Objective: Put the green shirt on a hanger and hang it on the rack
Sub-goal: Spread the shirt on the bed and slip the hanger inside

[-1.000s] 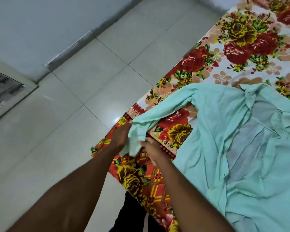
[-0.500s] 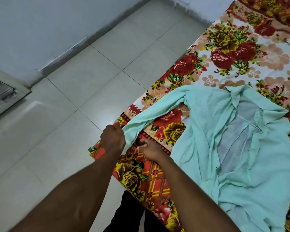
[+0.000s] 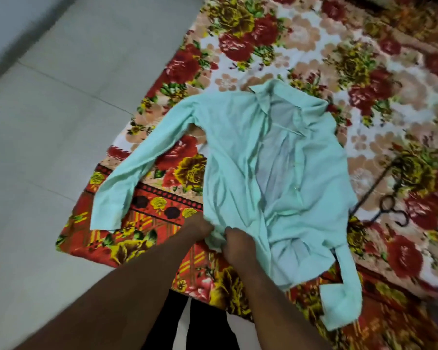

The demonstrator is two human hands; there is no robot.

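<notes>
Floral blanket (image 3: 314, 46) with green shirt (image 3: 233, 152), hanger (image 3: 372, 190)

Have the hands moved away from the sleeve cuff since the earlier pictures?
Yes. Both hands left the cuff and went rightward along the bedsheet border; the left hand and right hand now grip the green shirt at its lower hem.

no readable text, no labels or brands (only floral print), no numbers

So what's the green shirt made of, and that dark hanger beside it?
The green shirt looks like thin, soft, matte cloth, maybe cotton: it wrinkles and drapes limply. The hanger looks like thin dark metal wire, twisted at the neck and bent into a hook; blur hides its finish.
</notes>
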